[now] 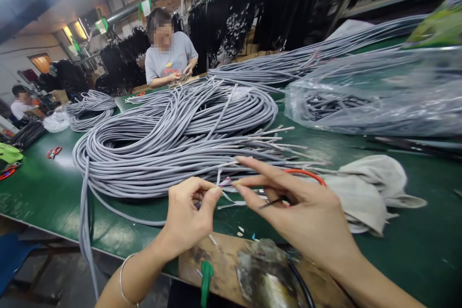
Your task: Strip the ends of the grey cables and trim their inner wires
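My left hand (191, 214) is closed in a pinch around the stripped end of a grey cable (198, 205). Loose white strips (225, 196) spread from that end, and small reddish wire tips (225, 182) show among them. My right hand (299, 202) has its index finger stretched out and its thumb close to those tips; whether it touches them I cannot tell. Orange-handled scissors (306, 172) sit in the right hand, mostly hidden by it, with a dark point showing below the fingers.
Large coils of grey cable (173, 130) cover the green table (130, 236). Right of them lie a pale cloth (371, 187) and a clear plastic bag (378, 101). A stained board (195, 260) with a resin-like lump (269, 274) is in front. Opposite, a person (171, 57) works.
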A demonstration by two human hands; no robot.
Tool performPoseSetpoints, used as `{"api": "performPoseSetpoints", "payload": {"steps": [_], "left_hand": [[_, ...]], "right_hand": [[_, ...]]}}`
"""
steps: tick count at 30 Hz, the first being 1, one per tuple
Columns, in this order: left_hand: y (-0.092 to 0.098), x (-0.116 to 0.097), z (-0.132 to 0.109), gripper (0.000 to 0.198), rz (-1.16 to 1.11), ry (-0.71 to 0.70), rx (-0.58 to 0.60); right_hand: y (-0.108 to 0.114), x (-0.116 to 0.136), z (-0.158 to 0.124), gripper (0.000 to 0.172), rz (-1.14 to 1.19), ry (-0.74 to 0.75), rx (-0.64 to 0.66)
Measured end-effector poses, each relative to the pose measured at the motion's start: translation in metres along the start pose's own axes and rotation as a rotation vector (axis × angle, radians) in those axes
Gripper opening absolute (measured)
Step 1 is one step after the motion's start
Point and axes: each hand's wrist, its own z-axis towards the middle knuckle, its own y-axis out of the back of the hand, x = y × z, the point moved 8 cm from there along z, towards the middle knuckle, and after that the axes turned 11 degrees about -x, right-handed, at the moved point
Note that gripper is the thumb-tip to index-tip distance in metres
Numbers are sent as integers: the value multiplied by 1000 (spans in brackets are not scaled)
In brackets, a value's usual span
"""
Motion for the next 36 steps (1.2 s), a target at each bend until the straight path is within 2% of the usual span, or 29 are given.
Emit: {"api": "performPoseSetpoints", "payload": {"steps": [2,5,9,13,16,18,20,22,25,27,29,31,33,36], "left_hand": [[-4,2,-1,25,-49,40,66],[-7,2,-1,26,-77,56,130],[-9,-3,-2,27,-40,12,155],[-3,-10,-1,22,86,-122,36],[0,-18,-4,17,201,-283,-67],[-4,-22,-7,18,290,-400,-47],[-13,-22,-9,21,384,-462,49],[-19,-19,-10,24,419,-453,164],[-19,-20,-9,18,246,-373,261],[-15,-22,-7,13,81,-304,274],[-9,-20,-3,15,7,-238,236],[-3,-16,2,18,12,-183,164],[1,-11,5,21,21,-133,114],[-2,-4,4,25,-13,-58,152]], "right_hand": [[1,-2,1,41,6,-19,-5],[-4,-1,-1,42,45,-12,63],[-4,0,-2,35,52,-12,64],[-3,2,-3,33,49,-1,42],[-3,3,-4,35,80,-12,39],[-4,2,-5,37,97,-40,49],[-5,-4,-4,39,112,-98,64],[-8,-14,-2,42,148,-194,88],[-15,-32,-1,47,234,-393,150],[-18,-38,0,47,284,-497,183],[-21,-38,0,40,298,-528,223],[-21,-33,0,30,270,-472,259],[-16,-21,3,25,233,-320,237],[-8,2,7,32,192,-51,182]]}}
